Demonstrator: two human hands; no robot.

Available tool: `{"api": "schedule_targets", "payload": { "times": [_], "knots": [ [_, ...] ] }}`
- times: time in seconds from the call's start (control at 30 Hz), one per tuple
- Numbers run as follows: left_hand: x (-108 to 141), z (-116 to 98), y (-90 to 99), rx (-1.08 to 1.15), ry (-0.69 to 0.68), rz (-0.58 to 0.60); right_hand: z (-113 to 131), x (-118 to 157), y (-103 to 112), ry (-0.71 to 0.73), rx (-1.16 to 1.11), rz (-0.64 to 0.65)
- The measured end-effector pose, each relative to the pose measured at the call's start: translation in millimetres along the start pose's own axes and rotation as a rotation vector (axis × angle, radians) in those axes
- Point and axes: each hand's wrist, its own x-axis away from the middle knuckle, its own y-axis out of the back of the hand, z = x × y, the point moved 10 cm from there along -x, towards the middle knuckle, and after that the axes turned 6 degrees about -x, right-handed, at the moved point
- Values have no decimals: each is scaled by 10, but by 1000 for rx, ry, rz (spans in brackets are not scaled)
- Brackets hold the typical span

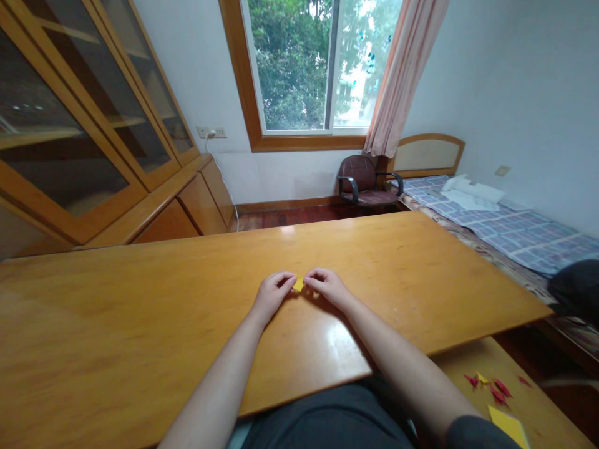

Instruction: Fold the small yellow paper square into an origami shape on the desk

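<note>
A small piece of yellow paper [298, 284] is held between my two hands, just above the wooden table [163, 312]. My left hand [275, 292] pinches its left side between thumb and fingers. On the right side, my right hand [327, 285] grips it the same way. The paper looks folded, though it is too small to make out the creases. Both forearms reach in from the table's front edge.
At the lower right, a lower wooden surface [472, 355] bears several small red folded pieces [500, 390], a yellow one [482, 378] and yellow paper sheets [508, 425]. Beyond the table stand a brown armchair [362, 178], a bed [505, 221] and a glass-door cabinet [135, 215].
</note>
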Motion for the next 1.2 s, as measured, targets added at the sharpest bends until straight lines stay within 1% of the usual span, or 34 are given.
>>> {"api": "schedule_targets", "payload": {
  "times": [0.1,0.23,0.4,0.57,0.7,0.8,0.93,1.2],
  "knots": [
    [-7,72,-11,106,56,2,-35,-3,12,-17,-19,-9],
    [-12,65,-4,189,65,-6,-55,-6,37,-33,-55,-32],
    [-7,99,0,112,66,-13,-53,-2,32,-31,-25,-29],
    [-11,94,3,7,26,-19,-48,7,3,-38,1,-3],
    [-12,71,-3,22,24,-9,-18,13,-13,-28,12,4],
    [-11,61,26,25,26,-27,-9,27,-49,-36,32,19],
    [-19,62,67,-40,21,-51,22,51,-104,-26,95,58],
    [-34,-28,75,-70,-52,-46,36,52,-98,-25,90,56]
  ]
}}
